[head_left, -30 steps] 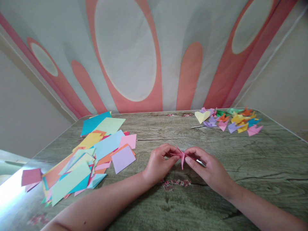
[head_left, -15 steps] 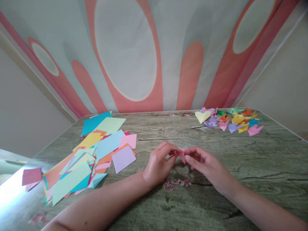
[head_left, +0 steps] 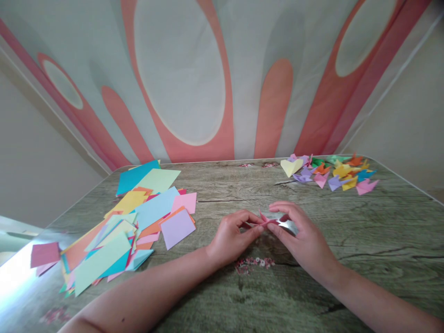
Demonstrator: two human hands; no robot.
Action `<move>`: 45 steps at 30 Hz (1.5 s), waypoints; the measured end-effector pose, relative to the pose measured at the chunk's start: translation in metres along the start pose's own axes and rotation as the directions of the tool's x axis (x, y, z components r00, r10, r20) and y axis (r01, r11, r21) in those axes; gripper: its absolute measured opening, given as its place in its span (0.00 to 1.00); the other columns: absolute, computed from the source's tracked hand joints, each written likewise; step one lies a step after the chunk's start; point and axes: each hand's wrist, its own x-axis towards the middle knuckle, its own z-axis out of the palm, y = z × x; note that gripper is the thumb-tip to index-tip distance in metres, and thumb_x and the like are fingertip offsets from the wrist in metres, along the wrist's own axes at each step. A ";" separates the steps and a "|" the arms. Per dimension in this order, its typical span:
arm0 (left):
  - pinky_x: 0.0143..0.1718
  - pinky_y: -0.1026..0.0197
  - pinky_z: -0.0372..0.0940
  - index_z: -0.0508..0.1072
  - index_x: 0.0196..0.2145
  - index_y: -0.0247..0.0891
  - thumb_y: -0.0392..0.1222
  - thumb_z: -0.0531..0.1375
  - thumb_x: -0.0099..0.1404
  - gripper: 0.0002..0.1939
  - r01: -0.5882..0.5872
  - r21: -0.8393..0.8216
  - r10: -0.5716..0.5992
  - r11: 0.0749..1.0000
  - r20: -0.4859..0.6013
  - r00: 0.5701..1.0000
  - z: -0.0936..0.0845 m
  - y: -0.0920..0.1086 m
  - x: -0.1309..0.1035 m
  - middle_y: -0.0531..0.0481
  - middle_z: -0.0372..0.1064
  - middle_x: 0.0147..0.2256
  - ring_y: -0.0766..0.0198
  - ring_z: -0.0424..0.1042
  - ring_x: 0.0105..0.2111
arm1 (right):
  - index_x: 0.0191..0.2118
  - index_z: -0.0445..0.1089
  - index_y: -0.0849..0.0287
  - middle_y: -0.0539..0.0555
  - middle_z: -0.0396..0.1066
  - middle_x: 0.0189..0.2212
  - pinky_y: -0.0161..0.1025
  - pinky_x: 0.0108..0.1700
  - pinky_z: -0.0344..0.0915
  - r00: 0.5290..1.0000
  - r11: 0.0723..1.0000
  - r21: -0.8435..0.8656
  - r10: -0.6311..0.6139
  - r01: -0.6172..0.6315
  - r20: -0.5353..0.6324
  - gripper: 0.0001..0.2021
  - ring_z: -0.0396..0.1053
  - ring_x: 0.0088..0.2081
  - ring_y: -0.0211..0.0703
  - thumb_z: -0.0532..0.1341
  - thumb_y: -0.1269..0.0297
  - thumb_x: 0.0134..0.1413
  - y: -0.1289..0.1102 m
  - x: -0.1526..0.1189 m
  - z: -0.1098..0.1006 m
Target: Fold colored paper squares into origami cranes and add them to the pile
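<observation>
A small folded pink paper point(head_left: 266, 222) is held above the table between my two hands. My left hand point(head_left: 237, 232) pinches its left end between thumb and fingers. At its right side, my right hand point(head_left: 301, 233) has the thumb against the paper, with the index finger raised and curved above it. The paper shows a thin upright point near the middle. Part of it is hidden behind my fingers.
Loose coloured sheets point(head_left: 100, 263) lie piled on the left of the wood-patterned table point(head_left: 222, 296). Several folded paper figures point(head_left: 342, 171) stand at the back right. A printed curtain point(head_left: 243, 92) hangs behind the table's far edge.
The pink paper has turned, and its point now sticks up instead of down. My right hand's fingers have lifted and spread, while my left thumb has moved right along the paper.
</observation>
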 end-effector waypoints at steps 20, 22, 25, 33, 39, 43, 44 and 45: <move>0.33 0.63 0.67 0.69 0.34 0.31 0.47 0.63 0.59 0.14 0.231 -0.549 -0.166 0.803 0.165 0.972 0.000 -0.016 0.007 0.47 0.71 0.30 0.65 0.71 0.32 | 0.37 0.70 0.56 0.51 0.74 0.33 0.37 0.37 0.65 0.918 0.928 0.169 0.277 -0.333 0.284 0.11 0.70 0.34 0.42 0.58 0.54 0.58 0.000 0.001 -0.003; 0.32 0.63 0.67 0.68 0.32 0.31 0.47 0.63 0.59 0.15 0.249 -0.553 -0.189 0.795 0.163 0.968 0.000 -0.015 0.007 0.47 0.72 0.30 0.65 0.72 0.30 | 0.40 0.70 0.55 0.51 0.74 0.35 0.38 0.37 0.65 0.939 0.941 0.140 0.278 -0.308 0.203 0.10 0.70 0.34 0.42 0.59 0.56 0.56 0.000 0.001 -0.003; 0.32 0.63 0.67 0.68 0.30 0.31 0.48 0.64 0.58 0.16 0.255 -0.562 -0.209 0.787 0.146 0.967 0.000 -0.013 0.007 0.46 0.73 0.29 0.65 0.73 0.29 | 0.39 0.70 0.55 0.51 0.73 0.34 0.38 0.36 0.65 0.975 0.977 0.042 0.207 -0.211 0.076 0.07 0.70 0.32 0.41 0.61 0.61 0.55 -0.002 -0.001 -0.003; 0.33 0.62 0.66 0.69 0.29 0.31 0.45 0.65 0.57 0.13 0.186 -0.487 -0.227 0.854 -0.027 0.973 0.005 -0.012 0.005 0.47 0.73 0.26 0.65 0.72 0.27 | 0.34 0.69 0.55 0.49 0.72 0.31 0.35 0.33 0.63 0.999 0.996 -0.072 -0.044 0.043 -0.017 0.02 0.66 0.30 0.38 0.60 0.67 0.56 -0.008 -0.003 -0.005; 0.34 0.62 0.66 0.71 0.30 0.30 0.43 0.65 0.58 0.12 0.172 -0.471 -0.202 0.865 -0.013 0.979 0.006 -0.010 0.002 0.47 0.73 0.27 0.66 0.71 0.28 | 0.36 0.70 0.54 0.48 0.72 0.32 0.35 0.33 0.63 0.996 0.998 -0.013 0.057 -0.056 0.064 0.02 0.67 0.30 0.38 0.60 0.63 0.56 -0.011 -0.003 -0.002; 0.37 0.60 0.67 0.72 0.33 0.30 0.43 0.63 0.60 0.11 0.184 -0.529 -0.152 0.828 0.104 0.983 0.005 -0.008 0.003 0.47 0.73 0.30 0.65 0.72 0.30 | 0.35 0.71 0.54 0.49 0.73 0.32 0.36 0.35 0.63 0.980 0.985 0.038 0.161 -0.167 0.120 0.05 0.68 0.32 0.40 0.60 0.61 0.56 -0.007 -0.001 -0.004; 0.37 0.60 0.67 0.72 0.34 0.30 0.44 0.62 0.61 0.12 0.186 -0.533 -0.140 0.826 0.126 0.982 0.004 -0.008 0.003 0.46 0.73 0.31 0.65 0.72 0.31 | 0.34 0.71 0.54 0.49 0.73 0.32 0.36 0.35 0.62 0.969 0.976 0.062 0.198 -0.209 0.146 0.06 0.68 0.32 0.40 0.60 0.60 0.56 -0.005 0.000 -0.005; 0.37 0.61 0.67 0.72 0.36 0.30 0.44 0.62 0.61 0.12 0.183 -0.529 -0.129 0.829 0.138 0.982 0.003 -0.008 0.004 0.46 0.72 0.32 0.64 0.72 0.32 | 0.34 0.72 0.55 0.49 0.73 0.31 0.36 0.35 0.62 0.956 0.962 0.096 0.236 -0.255 0.176 0.07 0.68 0.31 0.40 0.59 0.59 0.57 -0.003 0.001 -0.005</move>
